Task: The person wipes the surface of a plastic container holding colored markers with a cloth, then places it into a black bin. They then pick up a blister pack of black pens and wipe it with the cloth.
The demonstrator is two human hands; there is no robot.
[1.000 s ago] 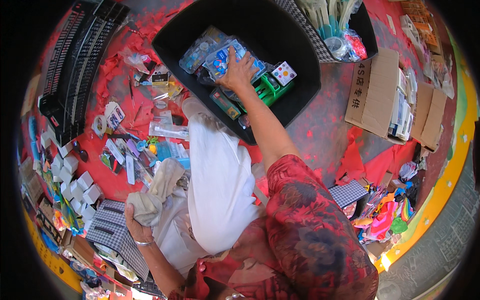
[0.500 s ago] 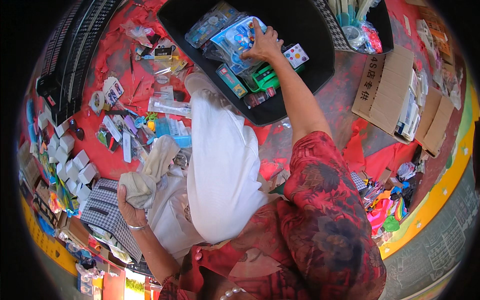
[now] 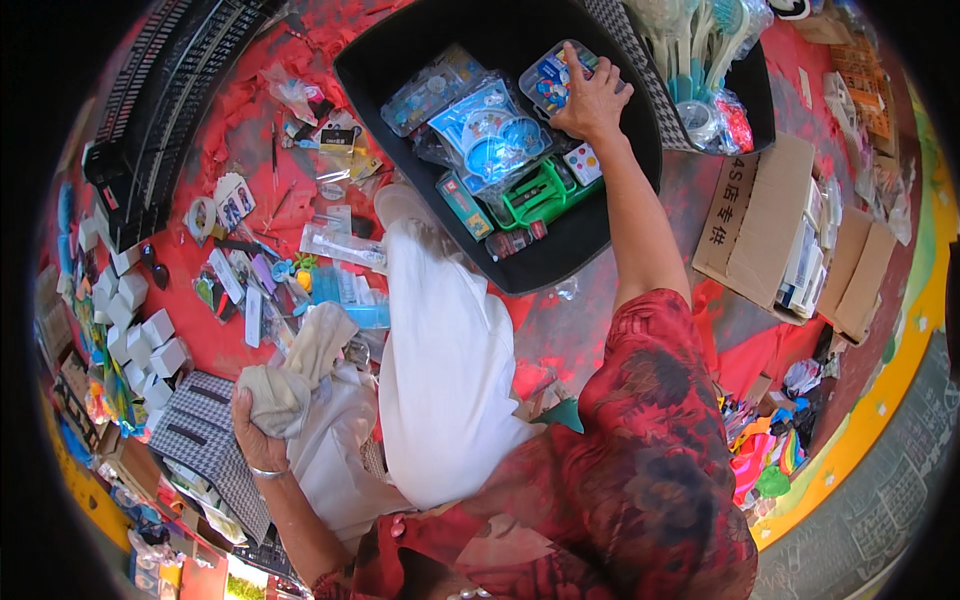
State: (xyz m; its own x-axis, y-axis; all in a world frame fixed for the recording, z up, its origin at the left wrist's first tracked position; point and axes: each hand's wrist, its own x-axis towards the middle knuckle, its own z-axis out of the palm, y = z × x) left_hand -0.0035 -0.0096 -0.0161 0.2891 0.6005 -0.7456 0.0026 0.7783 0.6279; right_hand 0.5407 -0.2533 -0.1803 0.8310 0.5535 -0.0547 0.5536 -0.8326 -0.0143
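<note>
My right hand (image 3: 597, 103) is closed on a flat clear plastic case (image 3: 545, 82) with colourful contents, at the far right part of a black fabric storage bin (image 3: 370, 65). Left of it in the bin lie a blue packaged set (image 3: 490, 135) with round parts and a clear packet (image 3: 430, 90). Nearer me are a green plastic holder (image 3: 540, 200), a small teal box (image 3: 465, 207) and a dotted white box (image 3: 582, 163). By my left knee, my left hand (image 3: 258, 440) is wrapped round a bunched beige cloth (image 3: 275, 400), whose loose end trails over my white trousers.
A houndstooth bin (image 3: 668, 110) with pale long-handled brushes adjoins the black bin. An open cardboard box (image 3: 755, 220) stands at right. Small packaged goods (image 3: 345, 245) cover the red floor at left, near white boxes (image 3: 155, 345) and black plastic racks (image 3: 165, 110).
My right hand has moved right inside the bin with the clear case, uncovering the blue packaged set. My left hand still holds the cloth. The view has shifted slightly.
</note>
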